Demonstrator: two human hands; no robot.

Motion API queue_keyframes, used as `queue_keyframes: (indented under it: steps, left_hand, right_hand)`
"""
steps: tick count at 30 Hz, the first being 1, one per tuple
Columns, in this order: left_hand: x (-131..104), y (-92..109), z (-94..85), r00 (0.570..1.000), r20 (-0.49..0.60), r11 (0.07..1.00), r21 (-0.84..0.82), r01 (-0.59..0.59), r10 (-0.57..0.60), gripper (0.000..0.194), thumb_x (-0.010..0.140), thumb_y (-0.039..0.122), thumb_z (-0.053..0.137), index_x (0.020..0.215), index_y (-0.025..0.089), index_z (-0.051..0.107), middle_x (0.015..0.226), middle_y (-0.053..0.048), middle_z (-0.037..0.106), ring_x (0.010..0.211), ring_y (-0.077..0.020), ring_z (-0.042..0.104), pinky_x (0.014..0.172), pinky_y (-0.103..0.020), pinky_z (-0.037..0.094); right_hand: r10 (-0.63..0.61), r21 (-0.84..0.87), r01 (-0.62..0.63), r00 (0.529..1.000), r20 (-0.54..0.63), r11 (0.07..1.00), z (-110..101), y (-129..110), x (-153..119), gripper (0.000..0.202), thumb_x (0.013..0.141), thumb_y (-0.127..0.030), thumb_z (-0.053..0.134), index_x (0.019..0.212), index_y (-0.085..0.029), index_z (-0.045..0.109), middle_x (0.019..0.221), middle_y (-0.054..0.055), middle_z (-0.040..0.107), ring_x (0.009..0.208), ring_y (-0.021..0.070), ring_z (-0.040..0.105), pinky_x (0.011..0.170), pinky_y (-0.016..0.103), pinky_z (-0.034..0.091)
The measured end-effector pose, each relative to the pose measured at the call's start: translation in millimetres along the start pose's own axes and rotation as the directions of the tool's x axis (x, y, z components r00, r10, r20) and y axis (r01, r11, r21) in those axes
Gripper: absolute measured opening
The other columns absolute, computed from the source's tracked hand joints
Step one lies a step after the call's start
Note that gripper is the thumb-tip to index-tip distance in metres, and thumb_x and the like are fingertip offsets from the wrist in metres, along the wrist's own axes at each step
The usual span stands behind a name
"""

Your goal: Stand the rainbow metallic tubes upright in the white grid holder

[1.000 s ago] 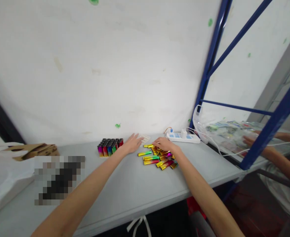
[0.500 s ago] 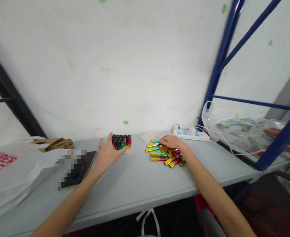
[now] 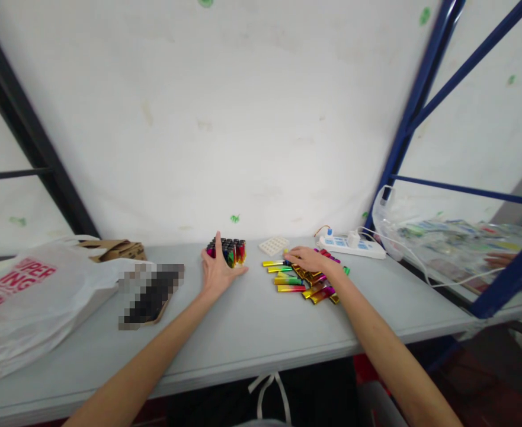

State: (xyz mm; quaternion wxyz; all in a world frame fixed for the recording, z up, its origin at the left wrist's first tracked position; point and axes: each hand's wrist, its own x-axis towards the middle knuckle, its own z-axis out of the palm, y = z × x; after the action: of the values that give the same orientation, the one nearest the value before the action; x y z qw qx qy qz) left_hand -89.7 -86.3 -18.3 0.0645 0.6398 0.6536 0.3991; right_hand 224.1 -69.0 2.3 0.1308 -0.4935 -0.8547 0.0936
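Lighters (image 3: 227, 251) with dark caps are seen from the head camera standing upright in a tight block on the grey table (image 3: 252, 332), their long axes vertical and their rainbow-coloured bodies facing the viewer. The block is cupped by the left hand (image 3: 216, 271), which is opened wide: the fingers are raised along the block's left side and the thumb is stretched along its front, touching it, though no closed grip can be made out. Just right of the block, a loose pile of metallic sleeves (image 3: 303, 280), gold, green and magenta, is lying flat, most long axes running left to right, some turned at a slant. The pile's far edge is covered by the right hand (image 3: 307, 259), held flat and loosely open, palm down, fingers pointing left; whether a sleeve is pinched beneath it cannot be told. Between the two hands, towards the wall, a small white grid tray (image 3: 274, 245) is lying flat. A white power strip (image 3: 352, 245) with blue labels, too small to be read, is placed behind the right hand. On the far left a white plastic bag (image 3: 25, 308) carries red letters, of which "UPER" and "ING" can be read. A brown cardboard box (image 3: 114, 249) is set behind it.
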Motion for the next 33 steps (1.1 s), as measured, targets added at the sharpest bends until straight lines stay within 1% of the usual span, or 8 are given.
queue_keyframes:
  steps: [4, 7, 12, 16, 22, 27, 30, 33]
  left_hand:
    - [-3.5, -0.6, -8.8, 0.998, 0.029, 0.999, -0.017, -0.048, 0.049, 0.129, 0.062, 0.045, 0.086, 0.162, 0.027, 0.006, 0.136, -0.018, 0.036, 0.126, -0.0449, 0.050, 0.105, -0.060, 0.042]
    - [-9.3, -4.2, -19.8, 0.988, 0.098, 0.993, -0.046, -0.112, 0.116, 0.130, 0.062, 0.044, 0.086, 0.162, 0.028, 0.005, 0.133, -0.016, 0.040, 0.122, -0.0400, 0.055, 0.106, -0.056, 0.044]
    - [-23.3, -7.9, -40.4, 0.936, 0.220, 0.961, -0.092, -0.261, 0.275, 0.133, 0.062, 0.044, 0.085, 0.163, 0.026, 0.000, 0.132, -0.013, 0.047, 0.122, -0.0347, 0.057, 0.110, -0.051, 0.043]
    - [-26.5, -0.1, -49.9, 0.845, 0.330, 0.907, -0.146, -0.395, 0.421, 0.136, 0.062, 0.043, 0.084, 0.163, 0.025, -0.005, 0.134, -0.013, 0.050, 0.125, -0.0337, 0.055, 0.113, -0.049, 0.042]
    - [-14.0, 27.9, -47.5, 0.720, 0.468, 0.855, -0.199, -0.479, 0.513, 0.138, 0.060, 0.037, 0.085, 0.163, 0.023, -0.006, 0.136, -0.015, 0.048, 0.125, -0.0338, 0.055, 0.113, -0.049, 0.042]
    - [3.8, 54.1, -38.7, 0.561, 0.489, 0.738, -0.333, -0.588, 0.668, 0.137, 0.056, 0.037, 0.086, 0.164, 0.024, 0.003, 0.144, -0.013, 0.053, 0.133, -0.0348, 0.049, 0.113, -0.048, 0.042]
    - [13.8, 67.6, -35.2, 0.538, 0.495, 0.724, -0.349, -0.595, 0.682, 0.139, 0.055, 0.044, 0.088, 0.164, 0.022, 0.003, 0.149, -0.015, 0.049, 0.135, -0.0363, 0.047, 0.114, -0.051, 0.039]
    - [19.6, 71.0, -28.7, 0.552, 0.489, 0.733, -0.362, -0.576, 0.675, 0.139, 0.057, 0.048, 0.088, 0.164, 0.024, 0.002, 0.143, -0.015, 0.054, 0.132, -0.0362, 0.050, 0.114, -0.054, 0.039]
  right_hand:
    - [0.025, 0.104, -0.025, 1.000, 0.003, 0.994, -8.1, -3.1, -5.8, 0.060, 0.100, -0.064, 0.040, 0.110, -0.018, 0.078, 0.117, 0.013, 0.075, 0.112, 0.0286, 0.066, 0.102, 0.036, 0.047]
    - [0.039, 0.118, -0.034, 0.998, -0.040, 0.992, -10.7, -3.2, -9.1, 0.057, 0.101, -0.060, 0.041, 0.108, -0.018, 0.079, 0.127, 0.013, 0.070, 0.118, 0.0290, 0.064, 0.106, 0.037, 0.045]
    - [0.044, 0.177, -0.034, 0.998, -0.048, 0.984, -10.3, -4.3, -9.7, 0.047, 0.099, -0.053, 0.048, 0.102, -0.019, 0.080, 0.120, 0.010, 0.074, 0.114, 0.0281, 0.065, 0.104, 0.037, 0.046]
    - [0.072, 0.184, -0.064, 0.997, -0.039, 0.981, -13.8, -10.5, -11.9, 0.045, 0.099, -0.050, 0.050, 0.099, -0.016, 0.080, 0.106, 0.011, 0.078, 0.102, 0.0289, 0.068, 0.097, 0.038, 0.048]
    - [0.070, 0.327, 0.060, 0.925, -0.373, 0.943, -18.4, -50.6, -10.6, 0.049, 0.104, -0.050, 0.040, 0.131, -0.018, 0.064, 0.132, 0.012, 0.067, 0.120, 0.0240, 0.062, 0.109, 0.038, 0.042]
    - [0.201, 0.624, 0.008, 0.943, -0.264, 0.782, -1.6, -79.2, 12.1, 0.058, 0.102, -0.061, 0.036, 0.145, -0.025, 0.051, 0.142, 0.009, 0.060, 0.130, 0.0237, 0.057, 0.114, 0.042, 0.039]
    - [0.161, 0.671, 0.041, 0.958, -0.236, 0.740, 8.5, -80.2, 22.8, 0.054, 0.101, -0.060, 0.038, 0.136, -0.024, 0.060, 0.146, 0.007, 0.057, 0.137, 0.0241, 0.051, 0.121, 0.043, 0.031]
    - [0.210, 0.708, -0.010, 0.958, -0.195, 0.706, 13.2, -76.4, 22.5, 0.050, 0.097, -0.061, 0.049, 0.128, -0.025, 0.065, 0.141, 0.006, 0.062, 0.133, 0.0263, 0.054, 0.118, 0.044, 0.035]
